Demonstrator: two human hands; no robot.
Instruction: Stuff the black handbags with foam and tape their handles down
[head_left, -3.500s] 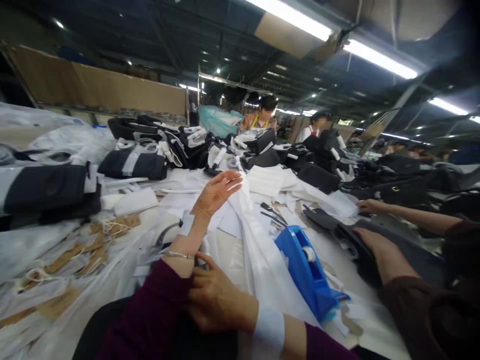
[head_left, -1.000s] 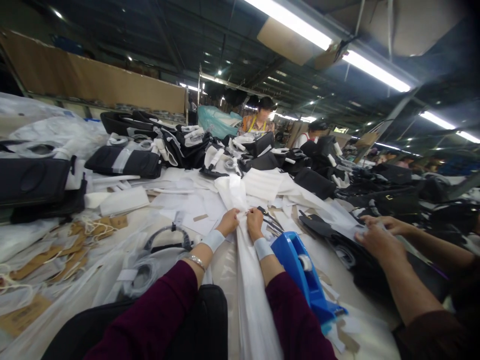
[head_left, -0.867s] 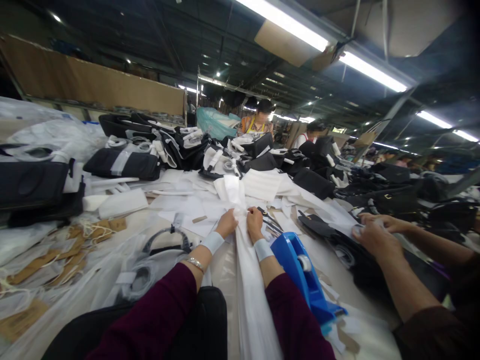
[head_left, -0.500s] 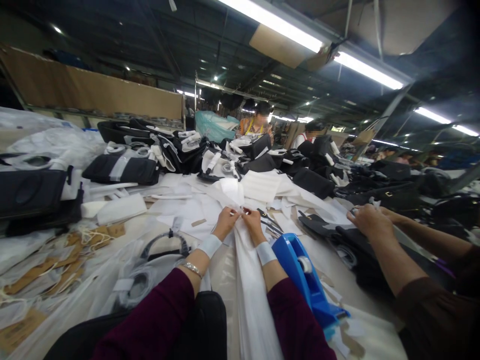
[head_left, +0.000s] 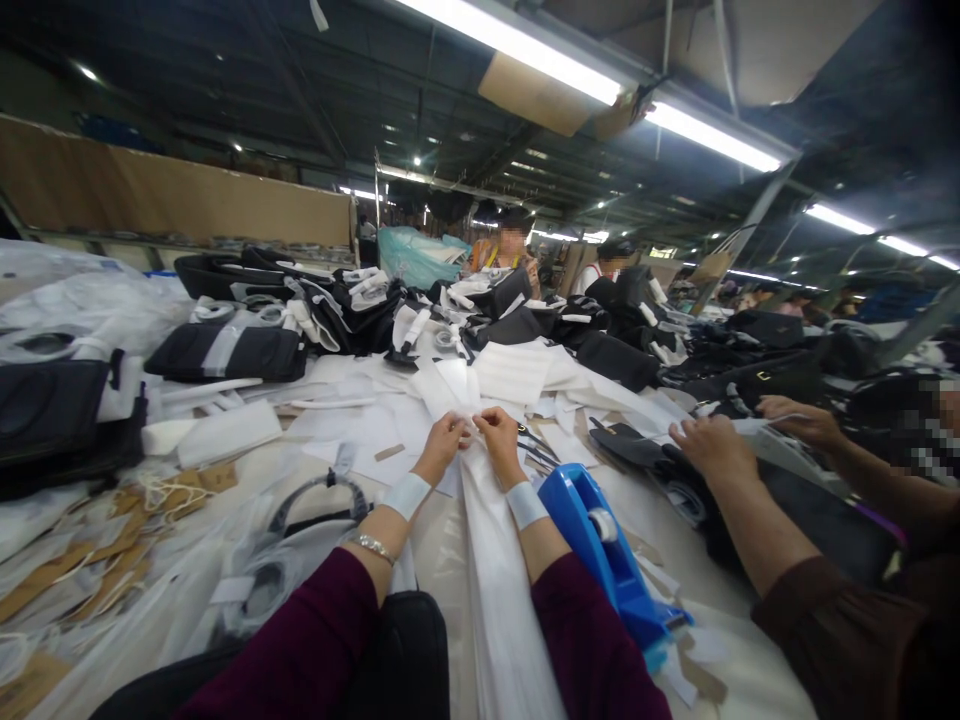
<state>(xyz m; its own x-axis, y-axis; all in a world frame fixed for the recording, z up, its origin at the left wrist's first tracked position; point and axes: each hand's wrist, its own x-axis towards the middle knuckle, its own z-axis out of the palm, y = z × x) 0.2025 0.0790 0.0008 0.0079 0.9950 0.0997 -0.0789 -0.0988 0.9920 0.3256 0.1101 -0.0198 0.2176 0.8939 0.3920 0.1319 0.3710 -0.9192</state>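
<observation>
Both my hands meet at the gathered neck of a long strip of thin white wrapping material point(head_left: 499, 570), which runs back towards me between my forearms. My left hand point(head_left: 444, 446) pinches it from the left. My right hand point(head_left: 496, 440) grips the same neck from the right, fingertips bent in. Beyond the fingers the white material fans out. Below my left forearm lies a black bag point(head_left: 412, 650), partly hidden by my sleeve. A blue tape dispenser point(head_left: 592, 540) stands beside my right forearm.
Scissors point(head_left: 536, 445) lie right of my hands. Black bags point(head_left: 225, 345) are heaped at the back, with white sheets point(head_left: 352, 430) before them. Brown tags with strings point(head_left: 127, 530) lie at left. A co-worker's hands point(head_left: 716, 445) handle a black bag at right.
My hands stay at the neck of the white material, with my right fingers slightly lifted and shifted. The co-worker's hands at right have moved apart. The view has turned slightly.
</observation>
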